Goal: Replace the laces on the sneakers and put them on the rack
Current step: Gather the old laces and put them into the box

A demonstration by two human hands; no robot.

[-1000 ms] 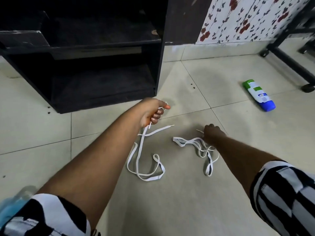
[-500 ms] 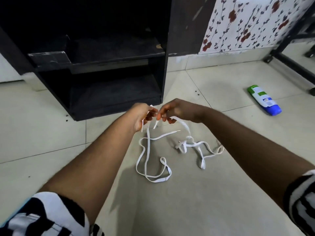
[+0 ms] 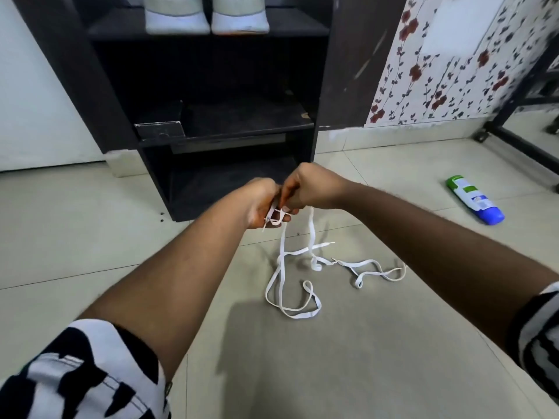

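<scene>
head: both hands (image 3: 284, 198) grip laces (image 3: 282, 255).

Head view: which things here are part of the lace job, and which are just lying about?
Part of the job:
- white laces, ends held by left hand and right hand, the rest trailing on the floor
- sneakers on the rack's top shelf
- dark rack

Lying about:
- green and blue bottle on its side on the floor tiles
- black wheeled frame at right

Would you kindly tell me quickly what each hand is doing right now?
Left hand: fingers curled, holding the flat white shoelace.
Right hand: pinching a white shoelace end beside the left hand.
</scene>
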